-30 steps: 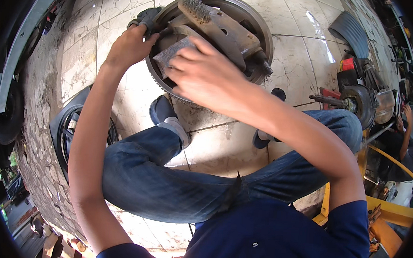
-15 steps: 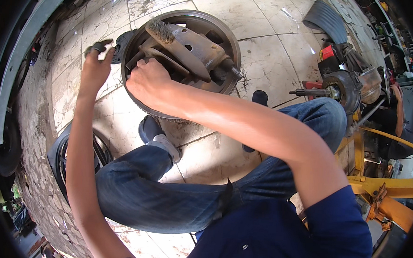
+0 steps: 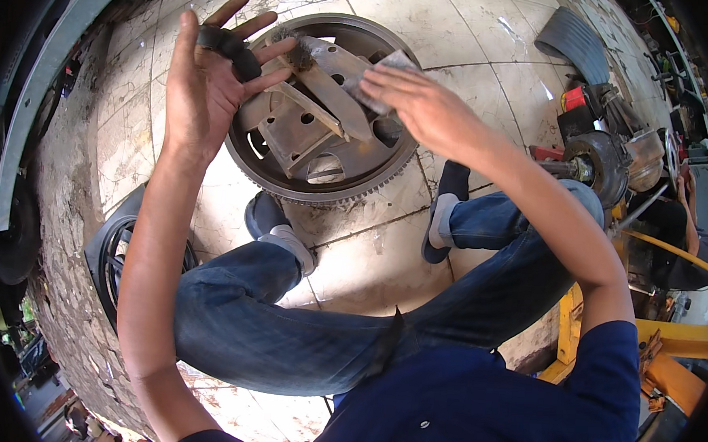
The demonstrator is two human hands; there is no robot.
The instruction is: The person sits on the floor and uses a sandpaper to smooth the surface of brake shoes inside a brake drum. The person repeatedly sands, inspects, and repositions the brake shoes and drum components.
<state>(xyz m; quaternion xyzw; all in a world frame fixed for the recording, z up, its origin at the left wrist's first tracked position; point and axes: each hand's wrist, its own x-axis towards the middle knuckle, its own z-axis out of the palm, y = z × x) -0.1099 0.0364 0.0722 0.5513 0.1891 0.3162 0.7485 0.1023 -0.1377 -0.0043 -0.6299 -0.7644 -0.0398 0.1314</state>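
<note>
A round brown-grey metal wheel [image 3: 311, 192], toothed at the rim, lies at the upper centre of the frame, dull, stained and pierced with holes; a dark-bristled brush [image 3: 333, 100] rests across it. At upper left, the left hand [image 3: 217, 79] spreads its fingers, a black lumpy piece [image 3: 231, 50] across them. The right hand [image 3: 422, 104] lays straight fingers over a grey pad [image 3: 394, 69]; whether they grip it, I cannot tell

We see a grey ribbed sheet [image 3: 574, 44] curving on the tiled floor [image 3: 367, 274], a dark drum-shaped part [image 3: 606, 176] nearer us and a yellow frame [image 3: 679, 340] at lower right.
</note>
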